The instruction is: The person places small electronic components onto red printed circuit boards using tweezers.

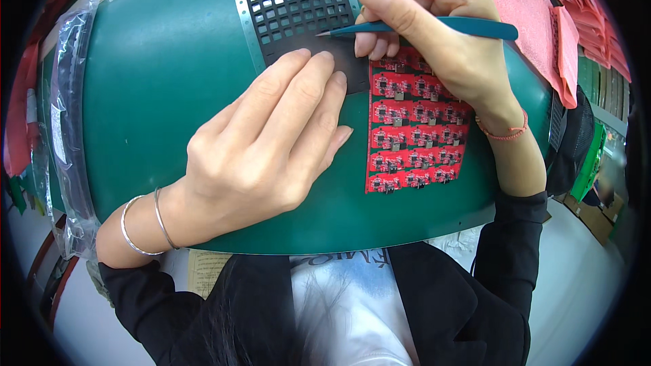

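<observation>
Your right hand grips smooth, tapered tweezers, long axis crosswise, tips leftward; left hand lies open-fingered on gridded sheet.

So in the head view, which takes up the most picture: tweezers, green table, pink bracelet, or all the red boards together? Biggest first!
1. Green table
2. Red boards, together
3. Tweezers, long but thin
4. Pink bracelet

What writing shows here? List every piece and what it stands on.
White fabric shirt: large dark letters, partly hidden by the black cloth jacket; no whole word readable.
White rectangular label on the long plastic-wrapped package: too small.
Beige paper sheet: printed lines too blurred.
</observation>
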`<state>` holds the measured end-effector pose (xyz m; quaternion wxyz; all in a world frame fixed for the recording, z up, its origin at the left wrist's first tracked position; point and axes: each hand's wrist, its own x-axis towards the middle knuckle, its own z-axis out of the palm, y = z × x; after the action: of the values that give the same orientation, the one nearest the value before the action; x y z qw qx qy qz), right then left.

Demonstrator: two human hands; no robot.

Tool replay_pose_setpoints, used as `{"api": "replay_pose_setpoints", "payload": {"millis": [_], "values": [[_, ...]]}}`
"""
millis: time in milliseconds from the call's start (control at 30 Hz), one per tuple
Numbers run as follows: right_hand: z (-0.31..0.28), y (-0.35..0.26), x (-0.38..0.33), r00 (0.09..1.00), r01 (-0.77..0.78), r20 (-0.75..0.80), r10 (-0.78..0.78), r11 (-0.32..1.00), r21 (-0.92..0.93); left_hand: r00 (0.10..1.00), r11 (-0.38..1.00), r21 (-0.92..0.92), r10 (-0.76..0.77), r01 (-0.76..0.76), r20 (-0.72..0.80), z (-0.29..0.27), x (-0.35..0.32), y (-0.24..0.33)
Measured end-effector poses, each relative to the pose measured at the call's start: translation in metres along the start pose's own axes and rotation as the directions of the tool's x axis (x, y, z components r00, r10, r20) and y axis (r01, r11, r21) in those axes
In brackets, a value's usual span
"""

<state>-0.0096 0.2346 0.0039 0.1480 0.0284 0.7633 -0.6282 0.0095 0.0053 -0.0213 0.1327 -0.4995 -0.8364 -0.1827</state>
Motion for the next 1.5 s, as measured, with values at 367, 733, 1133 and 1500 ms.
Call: {"api": "replay_pose_setpoints", "payload": {"millis": [367,733,1133,1500], "values": [[-0.049,0.014,-0.085,0.972,0.234,-0.013,-0.236,0.967,-0.103,0.963,0.906,-0.345,0.27,-0.244,0.027,-0.003,-0.003,0.029],[-0.036,0.056,-0.139,0.978,0.119,-0.178,-0.108,0.991,0.052,0.969,0.93,-0.274,0.247,-0.244,-0.024,0.024,0.007,0.045],[-0.025,0.057,-0.141,0.975,0.11,-0.198,-0.098,0.992,0.053,0.973,0.921,-0.314,0.217,-0.232,-0.083,0.029,0.005,0.044],[-0.022,0.056,-0.14,0.974,0.099,-0.207,-0.092,0.995,0.026,0.969,0.918,-0.313,0.225,-0.245,-0.101,0.032,0.003,0.042]]}}
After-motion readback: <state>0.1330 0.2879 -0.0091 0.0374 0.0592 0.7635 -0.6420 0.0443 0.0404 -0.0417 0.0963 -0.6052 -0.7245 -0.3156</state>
